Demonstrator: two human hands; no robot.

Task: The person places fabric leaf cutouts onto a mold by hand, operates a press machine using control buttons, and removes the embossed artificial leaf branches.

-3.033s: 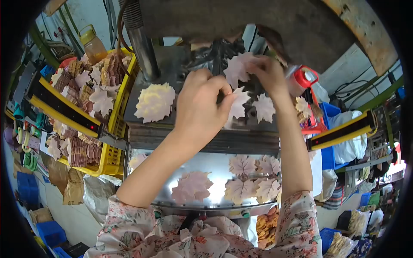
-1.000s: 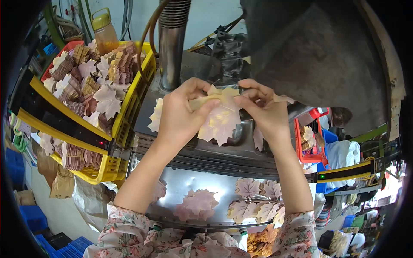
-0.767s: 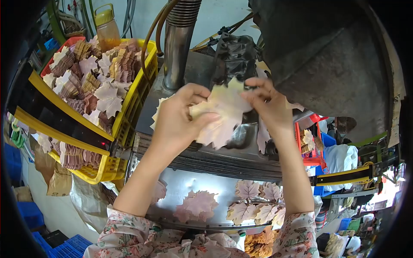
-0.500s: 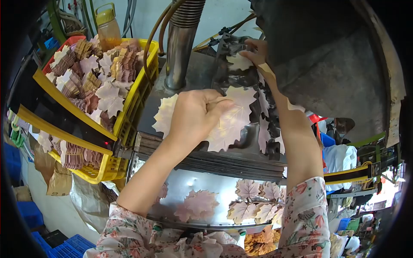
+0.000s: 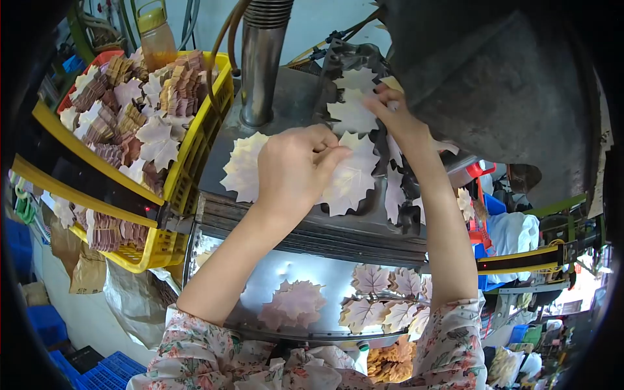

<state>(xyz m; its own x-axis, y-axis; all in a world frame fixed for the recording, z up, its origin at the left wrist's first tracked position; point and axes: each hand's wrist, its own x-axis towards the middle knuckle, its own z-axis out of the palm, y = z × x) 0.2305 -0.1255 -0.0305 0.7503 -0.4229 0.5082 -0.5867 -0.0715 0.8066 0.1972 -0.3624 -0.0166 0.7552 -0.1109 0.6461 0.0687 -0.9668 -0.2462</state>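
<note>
My left hand (image 5: 296,162) is closed, thumb and forefinger pinched at the upper left edge of a pale maple leaf (image 5: 356,179) with printed veins. Another pale maple leaf (image 5: 240,168) shows on the metal plate left of this hand, partly covered by it. My right hand (image 5: 400,117) reaches farther back, its fingertips pinching the right edge of a pale leaf cutout (image 5: 351,112) over the dark metal mold (image 5: 406,218). Just behind that one, a similar leaf (image 5: 356,79) lies on the mold. Narrow leaf pieces (image 5: 394,192) rest along the mold's right side.
A yellow crate (image 5: 195,153) full of stacked leaves stands left. A shiny metal post (image 5: 260,78) rises behind my left hand. A large dark plate (image 5: 494,91) overhangs the right. Veined leaves (image 5: 372,279) lie on the front metal panel (image 5: 260,273). Yellow-edged black bars (image 5: 84,162) flank the machine.
My right hand has come slightly nearer, and a second leaf now shows in front of the rear one on the mold. My left hand keeps its pinch. The whole view has shifted slightly.
</note>
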